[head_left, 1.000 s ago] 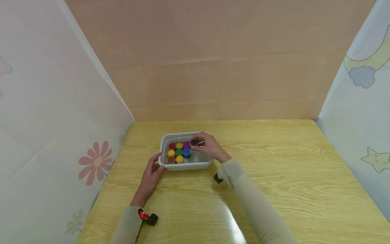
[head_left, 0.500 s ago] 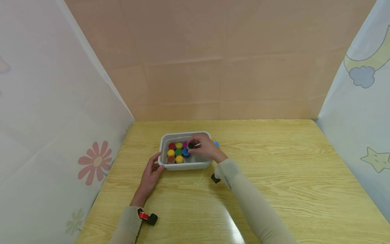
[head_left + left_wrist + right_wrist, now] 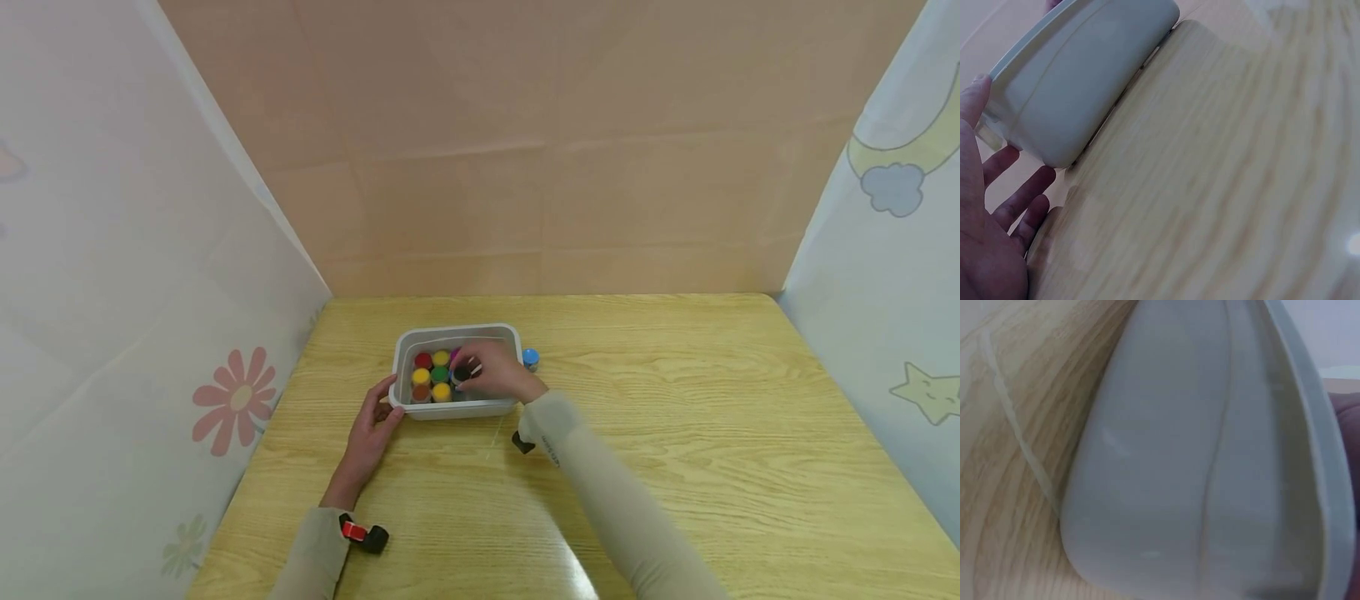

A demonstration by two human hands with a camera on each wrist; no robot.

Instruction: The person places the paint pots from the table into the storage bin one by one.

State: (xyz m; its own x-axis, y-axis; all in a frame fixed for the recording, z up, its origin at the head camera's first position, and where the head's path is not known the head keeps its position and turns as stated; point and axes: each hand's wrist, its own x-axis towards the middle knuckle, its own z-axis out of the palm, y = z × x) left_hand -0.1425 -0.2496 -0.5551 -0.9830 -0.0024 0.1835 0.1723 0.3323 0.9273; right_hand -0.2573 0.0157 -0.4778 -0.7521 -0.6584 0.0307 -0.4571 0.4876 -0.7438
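Observation:
A white plastic tub [image 3: 457, 411] stands on the table, holding small paint jars with coloured lids in rows at its left side. My left hand [image 3: 372, 423] holds the tub's near left corner; in the left wrist view its thumb [image 3: 974, 100] is at the rim and its fingers reach the outer wall. My right hand [image 3: 491, 369] is down inside the tub, pinching a black-lidded paint jar [image 3: 462, 374] beside the green-lidded jar [image 3: 440, 375]. The right wrist view shows mostly the tub's outer wall [image 3: 1147, 456], with only a dark part of the hand at the edge.
A blue-lidded jar [image 3: 530, 358] stands on the table just outside the tub's right end. The wooden table [image 3: 712, 433] meets an orange backdrop [image 3: 465, 208] behind and patterned white sheets at both sides.
My right hand has moved left and toward me with the black-lidded jar, lower into the tub. The blue-lidded jar outside has come into sight. My left hand stays put.

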